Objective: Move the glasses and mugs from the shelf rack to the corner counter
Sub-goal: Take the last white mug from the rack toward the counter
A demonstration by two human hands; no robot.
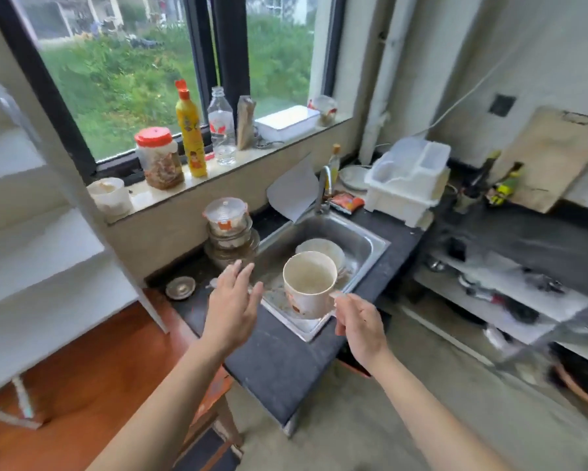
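1 white mug [308, 284], orange print on its side, upright, pinched at the handle by my right hand [359, 323] above the near edge of the steel sink [370, 248]. My left hand [232, 302]: empty, fingers spread, just left of the mug. White shelf rack [30, 253] far left.

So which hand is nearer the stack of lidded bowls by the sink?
Left. The left hand hovers open just below the stack of lidded bowls; the right hand is farther right, holding the mug.
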